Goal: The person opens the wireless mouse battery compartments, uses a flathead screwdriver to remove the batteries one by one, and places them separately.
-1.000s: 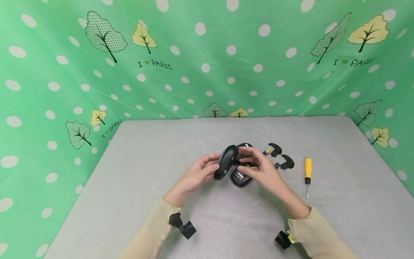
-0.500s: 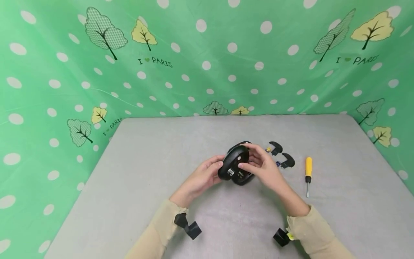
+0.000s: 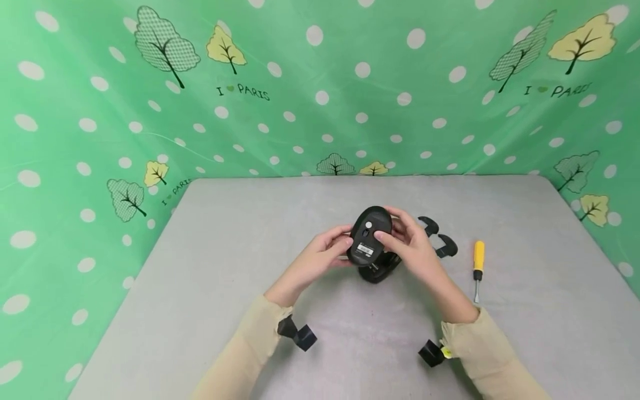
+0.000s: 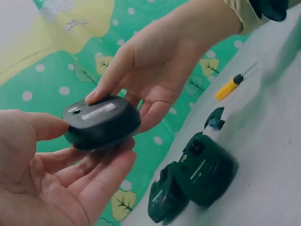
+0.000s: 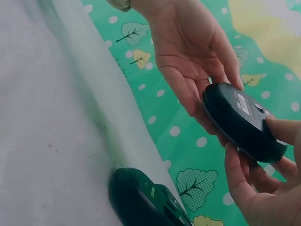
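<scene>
Both hands hold a black computer mouse (image 3: pixel 363 239) raised above the table, its underside with a white label facing the head camera. My left hand (image 3: pixel 320 250) grips its left edge, thumb on the underside and fingers behind. From the other side, my right hand (image 3: pixel 415 239) pinches it with the thumb pressed on the underside near a small dark opening. In the left wrist view the held mouse (image 4: pixel 103 122) sits between both hands. Beneath it lie two more black mice, undersides up: a nearer mouse (image 4: pixel 207 172) and a second mouse (image 4: pixel 164 197), side by side.
Right of the mice lie two curved black covers, a far cover (image 3: pixel 428 225) and a nearer cover (image 3: pixel 447 245). A screwdriver (image 3: pixel 478 256) with a yellow handle rests farther right on the grey table (image 3: pixel 225 233). A green patterned cloth (image 3: pixel 280 83) hangs behind.
The held mouse has turned from edge-on until its underside faces the head camera, and has risen slightly. The right hand has come from beside it to grip it.
</scene>
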The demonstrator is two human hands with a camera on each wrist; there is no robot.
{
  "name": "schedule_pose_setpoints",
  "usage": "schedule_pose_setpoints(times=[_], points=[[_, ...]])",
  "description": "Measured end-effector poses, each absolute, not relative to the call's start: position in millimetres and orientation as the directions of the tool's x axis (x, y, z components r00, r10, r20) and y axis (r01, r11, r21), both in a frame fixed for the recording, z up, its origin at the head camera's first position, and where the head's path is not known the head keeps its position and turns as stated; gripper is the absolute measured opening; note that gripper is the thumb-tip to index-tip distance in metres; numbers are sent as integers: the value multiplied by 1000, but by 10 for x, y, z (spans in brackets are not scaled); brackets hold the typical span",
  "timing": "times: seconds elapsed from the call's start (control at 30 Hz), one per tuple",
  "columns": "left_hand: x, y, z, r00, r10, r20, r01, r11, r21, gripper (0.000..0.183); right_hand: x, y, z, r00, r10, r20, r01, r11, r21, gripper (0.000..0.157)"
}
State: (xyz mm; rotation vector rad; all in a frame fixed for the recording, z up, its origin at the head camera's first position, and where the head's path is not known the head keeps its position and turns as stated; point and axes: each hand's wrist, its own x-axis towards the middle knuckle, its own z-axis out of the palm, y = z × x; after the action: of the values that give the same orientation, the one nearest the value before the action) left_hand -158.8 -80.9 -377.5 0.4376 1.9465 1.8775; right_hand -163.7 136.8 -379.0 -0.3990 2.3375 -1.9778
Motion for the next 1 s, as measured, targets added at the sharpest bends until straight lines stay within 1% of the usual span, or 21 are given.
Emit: schedule_pose_setpoints(times=[0.17,0.27,0.43,0.6,0.83,1.0], points=[[-1625,-769,-3765,-868,496,-28,-21,20,1000,60,-1698,1384,-3768,-958,-250,137,-176,139,-975,52],[-1651,-763,-3761,-874,486,-5,7,21,1000,64,-1728,1381,-3750,-954,-269,132,-175,143,-974,53],[-1679,-801,-3754,-885,465,-2,29,58,998,63,-1767,1348,-3747,-941,-316,122,-167,118,-979,56],[-1691,-832,-3739,-886,463,-11,25,72,997,62,-1800,1327,-3743,-929,-351,119,-159,86,-984,59],[-1678,-850,-3732,-884,468,-18,21,77,997,62,-1793,1302,-3736,-937,-333,109,-155,115,-981,58],[-1684,-838,-3745,-884,467,-21,12,68,998,61,-1789,1284,-3736,-947,-306,96,-151,159,-976,57]])
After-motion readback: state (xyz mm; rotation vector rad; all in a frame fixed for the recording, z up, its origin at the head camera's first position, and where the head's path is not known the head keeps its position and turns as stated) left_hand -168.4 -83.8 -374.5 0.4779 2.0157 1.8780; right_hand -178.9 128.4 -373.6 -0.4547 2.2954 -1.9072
